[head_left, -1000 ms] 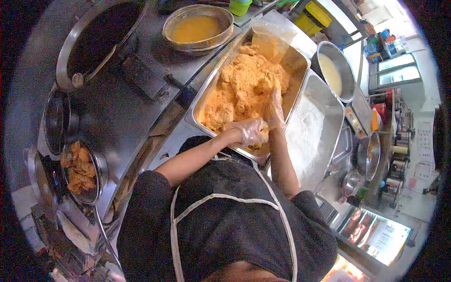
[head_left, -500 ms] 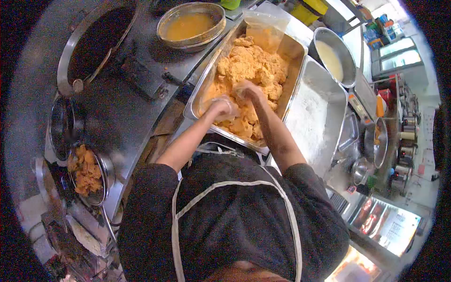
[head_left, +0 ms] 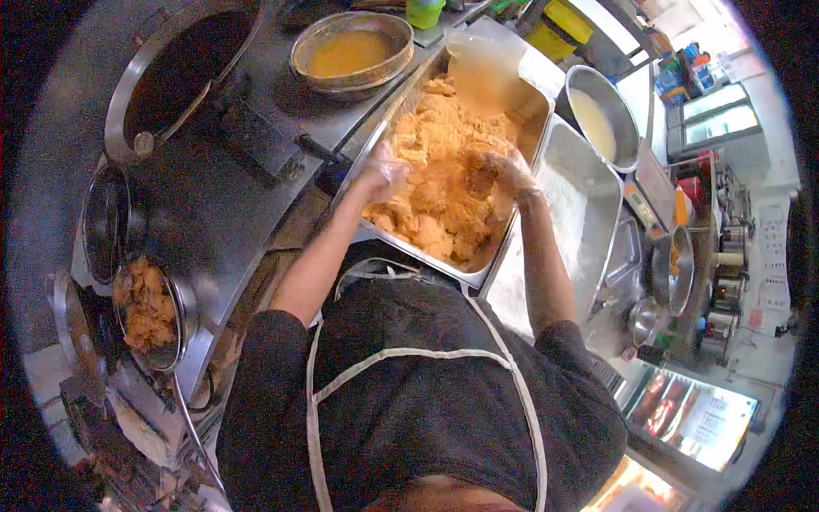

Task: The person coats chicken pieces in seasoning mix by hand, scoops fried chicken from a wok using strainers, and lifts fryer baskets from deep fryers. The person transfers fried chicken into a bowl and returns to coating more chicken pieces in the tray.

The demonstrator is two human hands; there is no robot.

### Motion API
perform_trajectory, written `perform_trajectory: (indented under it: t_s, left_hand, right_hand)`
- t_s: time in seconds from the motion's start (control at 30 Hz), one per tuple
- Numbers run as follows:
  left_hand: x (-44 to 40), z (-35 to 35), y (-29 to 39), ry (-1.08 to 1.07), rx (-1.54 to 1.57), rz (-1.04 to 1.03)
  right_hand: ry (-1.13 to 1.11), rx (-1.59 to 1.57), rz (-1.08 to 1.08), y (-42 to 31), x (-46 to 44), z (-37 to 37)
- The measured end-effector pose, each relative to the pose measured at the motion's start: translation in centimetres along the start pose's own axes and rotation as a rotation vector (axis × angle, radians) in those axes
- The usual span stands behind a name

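Note:
A deep metal tray [head_left: 473, 278] holds a heap of orange, flour-coated pieces that look like breaded chicken [head_left: 435, 124]. My left hand [head_left: 390, 173], in a clear plastic glove, rests at the heap's left side by the tray wall, fingers apart. On the opposite side my right hand [head_left: 519, 177], gloved too, reaches over the right wall into the coating. Its fingers are smeared and partly lost among the pieces. Between the hands lie coated pieces and loose orange crumbs. A plastic bag or sheet [head_left: 482, 64] hangs over the tray's far end.
Right of it stands a second metal tray [head_left: 567, 192] with white flour. A bowl of pale liquid [head_left: 595, 119] sits behind that. At the left are a bowl of yellowish liquid [head_left: 351, 51], a large dark pan [head_left: 175, 77] and a strainer of fried pieces [head_left: 147, 307].
My hands have moved apart from the middle of the heap, the left one to the left wall and the right one to the right wall. Pieces between them have shifted.

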State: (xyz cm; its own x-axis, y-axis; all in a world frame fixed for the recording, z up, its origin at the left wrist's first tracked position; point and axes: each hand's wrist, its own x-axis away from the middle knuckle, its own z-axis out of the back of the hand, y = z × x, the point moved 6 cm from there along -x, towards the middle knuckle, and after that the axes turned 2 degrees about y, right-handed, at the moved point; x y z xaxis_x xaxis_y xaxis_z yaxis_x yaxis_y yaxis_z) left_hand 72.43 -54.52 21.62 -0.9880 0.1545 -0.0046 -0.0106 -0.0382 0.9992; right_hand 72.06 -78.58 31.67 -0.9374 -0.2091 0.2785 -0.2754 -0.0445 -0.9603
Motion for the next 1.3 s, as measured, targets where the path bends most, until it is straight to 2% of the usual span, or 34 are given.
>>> perform_trajectory:
  t_s: [0.07, 0.13, 0.17, 0.2, 0.27, 0.3, 0.33, 0.4, 0.43, 0.47, 0.5, 0.53, 0.57, 0.6, 0.67, 0.7, 0.73, 0.77, 0.83, 0.87, 0.93, 0.97, 1.0, 1.07, 1.1, 1.17, 1.2, 1.27, 1.3]
  left_hand:
    - [0.9, 0.8, 1.7, 0.208, -0.502, -0.271]
    - [2.9, -0.9, 5.9, -0.251, -0.839, 0.203]
    - [2.5, -2.1, 3.0, -0.382, -0.85, 0.152]
    - [2.7, -2.9, 0.5, -0.388, -0.852, 0.156]
    - [2.3, -5.0, -1.0, -0.293, -0.906, -0.02]
    - [2.5, -5.7, 2.4, -0.354, -1.058, 0.156]
    - [2.2, -6.6, 2.3, -0.346, -1.055, 0.161]
    - [1.2, -5.8, 1.8, 0.068, -0.747, 0.204]
    - [0.7, -6.0, 1.0, 0.069, -0.745, 0.201]
    - [0.1, -6.6, -0.2, 0.013, -0.812, 0.213]
    - [-0.6, -7.3, -1.1, -0.039, -0.874, 0.221]
    - [-0.7, -7.5, -2.5, -0.034, -0.87, 0.218]
    - [-0.6, -8.3, -0.9, -0.024, -0.894, -0.377]
    - [0.3, -7.6, 0.3, -0.097, -0.831, -0.37]
    - [2.3, -6.3, 2.8, -0.24, -0.701, -0.34]
    - [2.9, -6.0, 3.7, -0.375, -0.888, -0.228]
    - [3.4, -5.5, 3.3, -0.51, -1.072, -0.115]
    - [3.7, -4.6, 1.1, -0.52, -1.071, -0.12]
    - [5.1, -3.7, -5.6, -0.651, -1.281, -0.261]
    - [5.0, -3.5, -4.9, -0.644, -1.286, -0.257]
    - [5.8, -4.6, -2.7, -0.815, -1.292, -0.352]
    - [5.2, -4.9, -11.6, -0.978, -1.303, -0.459]
    - [5.2, -5.1, -8.6, -0.959, -1.294, -0.463]
    - [5.2, -4.0, 0.5, -0.773, -1.172, -0.013]
    - [5.4, -4.4, 0.4, -0.749, -1.161, -0.006]
    - [5.9, -5.3, -0.7, -0.756, -1.038, -0.089]
    - [6.1, -5.8, -1.5, -0.767, -0.978, -0.135]
    - [6.3, -7.2, -2.1, -0.78, -0.89, -0.21]
    - [6.6, -8.0, -2.2, -0.782, -0.86, -0.236]
  right_hand:
    - [0.043, -0.115, -0.007, -0.1, 0.9, 0.2]
    - [0.161, 0.012, 0.069, -1.3, 1.8, 0.3]
    - [0.124, 0.023, 0.095, -1.1, 2.0, 0.3]
    - [0.126, 0.018, 0.09, -0.8, 2.3, 0.5]
    - [0.13, 0.129, 0.086, -0.5, 2.7, 0.5]
    - [0.142, 0.034, 0.072, -0.5, 3.3, 0.5]
    - [0.134, 0.038, 0.071, -0.4, 3.0, 0.6]
    - [0.26, 0.271, -0.07, 1.6, 2.2, 2.5]
    - [0.129, 0.248, 0.211, 5.2, -0.4, 5.1]
    - [0.132, 0.251, 0.216, 7.9, -2.2, 6.4]
    - [0.262, 0.364, 0.161, 9.7, -3.8, 8.4]
    - [0.278, 0.344, 0.082, 7.9, -3.1, 7.6]
    - [0.293, 0.325, 0.002, 6.1, -2.3, 6.7]
    - [0.289, 0.316, 0.002, 6.1, -2.9, 6.7]
    - [0.164, 0.432, 0.234, 5.7, -4.9, 6.5]
    - [0.169, 0.431, 0.23, 7.2, -6.6, 7.0]
    - [0.204, 0.733, 0.203, 9.9, -9.0, 7.6]
    - [0.236, 1.03, 0.168, 12.6, -11.1, 7.8]
    - [0.342, 1.279, 0.044, 6.1, -6.7, 2.4]
    - [0.338, 1.278, 0.052, 2.5, -5.0, 1.4]
    - [0.465, 0.933, -0.38, 0.0, -2.5, 2.0]
    - [0.257, 0.796, -0.458, -0.8, -1.9, 2.4]
    - [0.26, 0.087, -0.443, 2.5, -2.2, 3.7]
    - [0.076, -0.174, -0.148, 1.7, -3.0, 4.9]
    - [0.058, -0.155, -0.149, 0.4, -2.1, 3.9]
    - [0.081, -0.522, -0.145, -3.1, 0.9, 0.7]
    - [0.074, -0.517, -0.147, -2.9, 1.4, 0.4]
    - [-0.111, -0.58, -0.074, -2.8, 1.3, -0.2]
    - [-0.096, -0.563, -0.037, -2.0, 0.9, 0.5]
